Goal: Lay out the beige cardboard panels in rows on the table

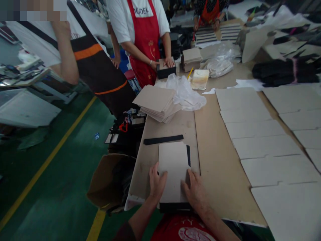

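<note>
Left hand (157,183), bare: set at the left edge of a flat, rectangular beige-grey board (173,164), forearm slanting up from below. Fingers extended forward, close together along the edge; thumb parted from them and lying over the board's face. Fingertip grip beneath: cannot be told.

Right hand (197,189), bare: set at the right edge, wrist bent inward, forearm running off to the lower right. Thumb and forefinger parted, both at the board; remaining fingers curled and partly hidden behind the back of the hand. Whether they pinch: cannot be told. Slight blur.

Board: flat before the person, at the near end of the beige surface (213,150), long sides pointing away. Underside hidden.

Black pieces: one narrow bar (163,139), lying crosswise just beyond the board; one strip (189,156), showing past the right edge, remainder covered; one dark band (175,207) at the near edge, its lower part hard to make out against the red printed apron (185,231), which the frame cuts off.

Left sleeve: dark, cut off below.

Pale overlapping panels (265,147): at right, nearest one cropped by the frame.
</note>
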`<control>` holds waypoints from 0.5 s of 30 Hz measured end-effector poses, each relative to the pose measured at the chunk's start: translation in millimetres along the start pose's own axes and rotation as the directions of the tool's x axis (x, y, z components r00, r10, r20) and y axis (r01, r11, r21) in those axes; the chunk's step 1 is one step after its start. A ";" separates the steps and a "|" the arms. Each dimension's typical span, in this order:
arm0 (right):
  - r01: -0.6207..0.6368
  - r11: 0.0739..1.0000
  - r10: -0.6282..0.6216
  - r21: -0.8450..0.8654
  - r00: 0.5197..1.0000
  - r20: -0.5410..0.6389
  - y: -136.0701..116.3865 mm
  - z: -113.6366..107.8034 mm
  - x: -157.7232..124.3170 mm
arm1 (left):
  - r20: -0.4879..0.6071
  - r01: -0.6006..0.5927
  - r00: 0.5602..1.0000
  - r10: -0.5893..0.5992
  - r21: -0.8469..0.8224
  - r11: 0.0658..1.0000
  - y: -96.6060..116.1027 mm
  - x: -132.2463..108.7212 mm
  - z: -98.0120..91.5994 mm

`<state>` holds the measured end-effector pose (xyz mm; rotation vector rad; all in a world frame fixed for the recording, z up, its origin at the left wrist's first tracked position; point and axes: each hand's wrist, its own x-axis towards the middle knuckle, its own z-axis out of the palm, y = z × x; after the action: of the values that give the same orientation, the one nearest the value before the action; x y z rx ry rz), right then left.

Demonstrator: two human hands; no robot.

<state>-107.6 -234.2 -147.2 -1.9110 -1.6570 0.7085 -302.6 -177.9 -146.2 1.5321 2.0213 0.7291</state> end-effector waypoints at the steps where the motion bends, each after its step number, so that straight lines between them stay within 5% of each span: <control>1: 0.004 1.000 -0.005 0.017 1.000 0.024 -10.3 8.0 -0.5 | -0.015 -0.009 1.000 0.009 0.008 1.000 -9.4 4.6 -10.0; 6: 0.017 0.995 -0.027 0.103 0.994 0.101 -39.6 27.3 17.4 | -0.055 -0.079 0.995 0.081 0.027 0.996 -45.2 19.6 -41.4; 15: 0.064 0.993 -0.069 0.097 0.996 0.048 -35.9 14.3 58.7 | -0.043 -0.243 0.969 0.244 0.040 0.969 -64.9 27.2 -47.1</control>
<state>-136.3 -170.9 -136.8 -1.7768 -1.6782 0.8013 -386.3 -171.7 -157.4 1.8211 1.9078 0.8350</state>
